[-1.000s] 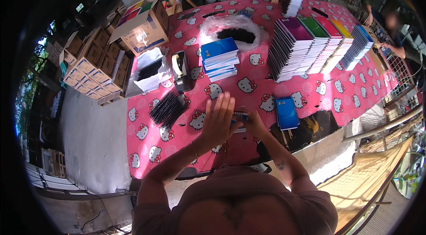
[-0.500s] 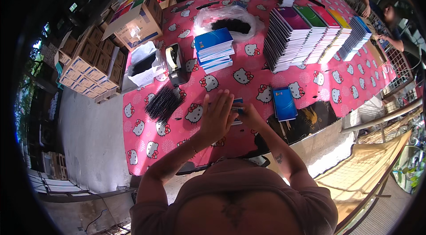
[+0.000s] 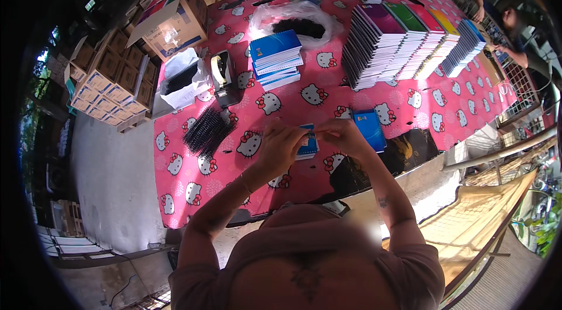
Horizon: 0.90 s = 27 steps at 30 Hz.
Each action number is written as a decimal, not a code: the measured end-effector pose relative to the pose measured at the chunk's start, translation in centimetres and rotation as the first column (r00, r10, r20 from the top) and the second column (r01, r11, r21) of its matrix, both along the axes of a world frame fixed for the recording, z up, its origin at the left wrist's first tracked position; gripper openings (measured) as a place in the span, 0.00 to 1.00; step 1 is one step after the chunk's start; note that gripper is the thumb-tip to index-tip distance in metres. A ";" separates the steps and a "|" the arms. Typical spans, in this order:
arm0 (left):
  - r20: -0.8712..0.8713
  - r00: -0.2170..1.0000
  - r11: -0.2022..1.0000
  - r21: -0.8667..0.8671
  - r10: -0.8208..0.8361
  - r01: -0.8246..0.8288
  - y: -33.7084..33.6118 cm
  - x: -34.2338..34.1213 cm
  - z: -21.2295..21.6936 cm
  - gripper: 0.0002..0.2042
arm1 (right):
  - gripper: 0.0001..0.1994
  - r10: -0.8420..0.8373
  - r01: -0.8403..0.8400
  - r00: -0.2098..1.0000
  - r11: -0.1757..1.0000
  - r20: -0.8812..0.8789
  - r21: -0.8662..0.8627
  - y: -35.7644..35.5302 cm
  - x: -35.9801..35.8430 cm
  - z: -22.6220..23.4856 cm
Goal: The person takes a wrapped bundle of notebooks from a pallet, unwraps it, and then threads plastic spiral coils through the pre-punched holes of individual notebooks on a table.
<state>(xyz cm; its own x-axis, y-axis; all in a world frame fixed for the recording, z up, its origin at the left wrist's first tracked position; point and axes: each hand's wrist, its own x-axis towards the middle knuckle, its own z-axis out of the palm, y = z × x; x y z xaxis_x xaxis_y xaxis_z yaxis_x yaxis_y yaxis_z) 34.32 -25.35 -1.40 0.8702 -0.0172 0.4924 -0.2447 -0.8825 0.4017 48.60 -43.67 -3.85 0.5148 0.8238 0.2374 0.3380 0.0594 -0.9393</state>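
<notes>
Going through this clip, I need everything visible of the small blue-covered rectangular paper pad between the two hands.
The small blue-covered rectangular paper pad lies cover up on the pink, cat-printed table covering, in front of the person. White page edges, apparently paper, show along its near side. The left hand overlaps its left part; the right hand is by its upper right, fingertips gathered near the edge. Exact finger contact, any binding, and whether it is one pad or several stacked cannot be told.

Brown cartons (image 3: 108,90) are stacked at the left. A tan net (image 3: 483,213) is slung at the lower right, with green leaves (image 3: 549,234) seen beyond. What may be a wooden pallet (image 3: 71,216) is dimmed by shadow.
</notes>
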 end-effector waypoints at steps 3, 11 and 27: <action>0.032 0.999 1.000 0.031 0.005 -0.006 0.2 0.0 0.0 0.08 | 0.12 0.040 -0.040 0.999 0.999 0.008 -0.013 0.4 0.2 0.5; -0.008 1.000 0.999 0.037 -0.027 0.027 -0.7 0.1 1.0 0.07 | 0.09 -0.094 0.128 0.939 0.988 0.330 -0.081 1.5 -0.8 0.7; 0.019 1.000 0.872 -0.490 0.016 -0.005 2.0 4.7 6.6 0.09 | 0.17 -0.574 0.577 0.816 0.817 0.068 -0.026 -8.4 -1.9 4.0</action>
